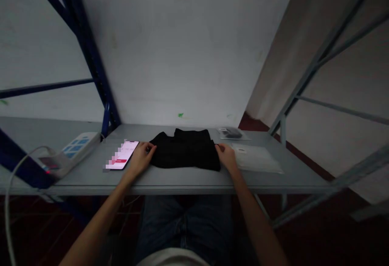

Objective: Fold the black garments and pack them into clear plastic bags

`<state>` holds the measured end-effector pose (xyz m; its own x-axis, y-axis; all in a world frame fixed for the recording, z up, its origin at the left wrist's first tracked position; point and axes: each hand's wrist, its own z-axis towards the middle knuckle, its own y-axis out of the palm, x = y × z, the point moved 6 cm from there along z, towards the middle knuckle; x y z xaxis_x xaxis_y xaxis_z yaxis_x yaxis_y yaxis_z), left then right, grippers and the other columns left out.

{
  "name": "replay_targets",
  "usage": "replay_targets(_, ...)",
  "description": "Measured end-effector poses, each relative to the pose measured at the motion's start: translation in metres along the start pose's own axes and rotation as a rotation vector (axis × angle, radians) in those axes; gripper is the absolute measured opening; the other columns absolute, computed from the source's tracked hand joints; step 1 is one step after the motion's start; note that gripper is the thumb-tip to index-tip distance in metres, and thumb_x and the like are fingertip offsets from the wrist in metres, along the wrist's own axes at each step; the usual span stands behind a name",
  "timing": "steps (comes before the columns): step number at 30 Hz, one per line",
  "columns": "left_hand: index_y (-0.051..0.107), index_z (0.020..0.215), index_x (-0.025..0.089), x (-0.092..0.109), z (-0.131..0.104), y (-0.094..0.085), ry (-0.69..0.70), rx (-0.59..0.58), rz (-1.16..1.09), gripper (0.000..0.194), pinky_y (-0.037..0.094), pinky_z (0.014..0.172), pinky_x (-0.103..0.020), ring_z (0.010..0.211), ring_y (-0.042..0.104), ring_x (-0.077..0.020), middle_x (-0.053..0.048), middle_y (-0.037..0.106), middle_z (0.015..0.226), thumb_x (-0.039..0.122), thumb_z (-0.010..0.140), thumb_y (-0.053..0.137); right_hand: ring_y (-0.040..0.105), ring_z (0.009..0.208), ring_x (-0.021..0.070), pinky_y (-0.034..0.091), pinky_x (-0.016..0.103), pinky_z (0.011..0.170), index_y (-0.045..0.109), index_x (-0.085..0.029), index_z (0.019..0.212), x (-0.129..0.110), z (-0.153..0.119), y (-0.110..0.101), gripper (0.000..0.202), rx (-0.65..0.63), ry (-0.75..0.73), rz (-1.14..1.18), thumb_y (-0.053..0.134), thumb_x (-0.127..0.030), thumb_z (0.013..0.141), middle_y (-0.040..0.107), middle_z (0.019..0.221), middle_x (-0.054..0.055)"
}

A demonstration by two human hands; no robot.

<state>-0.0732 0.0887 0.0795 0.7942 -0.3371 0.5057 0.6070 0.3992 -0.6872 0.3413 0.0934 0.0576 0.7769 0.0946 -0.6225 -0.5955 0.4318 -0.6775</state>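
A black garment (188, 150) lies spread on the grey shelf, its kind hard to make out in the dim light. At its left edge, my left hand (143, 153) pinches the fabric between thumb and fingers. My right hand (226, 154) grips the opposite edge near the upper right corner. Just left of my left hand lies a phone (129, 152) with a lit screen, partly blurred out. Beside my right hand is a flat, whitish plastic bag (258, 158) with a small label.
Behind the bag, near the wall, sits a clear packet (232, 133) with something dark inside. A white power strip (75, 148) with blue sockets and a cable stands at the left. Blue uprights (91, 55) and grey shelf posts (304, 83) flank the grey shelf (188, 181).
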Motion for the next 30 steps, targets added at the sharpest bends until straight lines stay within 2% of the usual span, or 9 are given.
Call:
replay_targets(4,0.069,0.089,0.019,-0.007,0.002,0.005,-0.067,0.070,0.088,0.034,0.052,0.089,-0.043,0.092,0.064,-0.0278,-0.012,0.064,0.098,0.049,0.094,0.052,0.065,0.084,0.0230,0.049,0.033,0.081,0.068,-0.020,0.092,-0.003,-0.005,-0.004,0.030,0.040,-0.018,-0.143,0.048,-0.041,0.097,0.072,0.089,0.009)
replay_targets(7,0.068,0.093,0.019,-0.007,0.003,0.008,-0.090,0.068,0.167,0.027,0.052,0.093,-0.044,0.101,0.064,-0.0307,-0.014,0.063,0.103,0.043,0.092,0.056,0.063,0.092,0.0244,0.047,0.034,0.086,0.068,-0.018,0.095,-0.014,-0.006,-0.013,0.024,0.098,-0.097,-0.277,0.050,-0.033,0.097,0.071,0.096,0.011)
replay_targets(9,0.065,0.107,0.018,-0.006,0.004,0.009,-0.129,0.050,0.199,0.029,0.053,0.092,-0.043,0.102,0.065,-0.0308,-0.015,0.064,0.108,0.041,0.092,0.057,0.062,0.101,0.0263,0.046,0.037,0.091,0.069,-0.016,0.106,-0.030,-0.008,-0.018,0.024,0.197,-0.145,-0.314,0.049,-0.028,0.098,0.070,0.106,0.014)
replay_targets(12,0.055,0.127,0.014,-0.006,0.006,0.008,-0.246,0.001,0.226,0.044,0.053,0.087,-0.040,0.104,0.067,-0.0312,-0.017,0.067,0.112,0.043,0.094,0.057,0.059,0.115,0.0287,0.044,0.043,0.100,0.065,-0.014,0.126,-0.073,-0.018,-0.013,0.035,0.305,-0.253,-0.274,0.042,-0.023,0.101,0.067,0.123,0.018)
replay_targets(14,0.052,0.130,0.014,-0.005,0.008,0.007,-0.320,-0.055,0.235,0.048,0.052,0.084,-0.039,0.103,0.069,-0.0321,-0.015,0.070,0.107,0.049,0.097,0.054,0.055,0.125,0.0287,0.042,0.044,0.106,0.060,-0.012,0.137,-0.112,-0.029,0.006,0.041,0.247,-0.375,-0.220,0.037,-0.025,0.105,0.063,0.135,0.018)
replay_targets(16,0.052,0.130,0.016,-0.006,0.010,0.005,-0.384,-0.108,0.250,0.052,0.051,0.079,-0.038,0.100,0.070,-0.0334,-0.014,0.073,0.102,0.055,0.097,0.051,0.047,0.138,0.0291,0.035,0.047,0.115,0.050,-0.010,0.147,-0.149,-0.040,0.036,0.049,0.112,-0.517,-0.198,0.035,-0.034,0.107,0.055,0.149,0.019)
replay_targets(19,0.054,0.129,0.018,-0.007,0.012,0.004,-0.428,-0.156,0.277,0.050,0.049,0.074,-0.036,0.097,0.071,-0.0331,-0.012,0.075,0.099,0.055,0.096,0.055,0.031,0.152,0.0317,0.019,0.054,0.125,0.038,-0.004,0.155,-0.181,-0.048,0.082,0.071,-0.106,-0.603,-0.195,0.037,-0.054,0.105,0.038,0.161,0.022)
replay_targets(23,0.058,0.126,0.019,-0.009,0.015,0.002,-0.381,-0.145,0.274,0.039,0.047,0.070,-0.032,0.094,0.072,-0.0286,-0.010,0.076,0.099,0.045,0.096,0.055,0.023,0.155,0.0343,0.011,0.056,0.126,0.032,0.000,0.157,-0.178,-0.038,0.121,0.094,-0.302,-0.538,-0.201,0.038,-0.072,0.098,0.031,0.163,0.026)
replay_targets(30,0.065,0.109,0.020,-0.012,0.023,0.000,-0.247,-0.097,0.208,0.026,0.048,0.072,-0.032,0.083,0.069,-0.0242,-0.009,0.073,0.099,0.035,0.094,0.050,0.023,0.155,0.0335,0.010,0.056,0.126,0.029,-0.006,0.160,-0.165,-0.027,0.133,0.101,-0.431,-0.482,-0.135,0.038,-0.081,0.093,0.030,0.164,0.023)
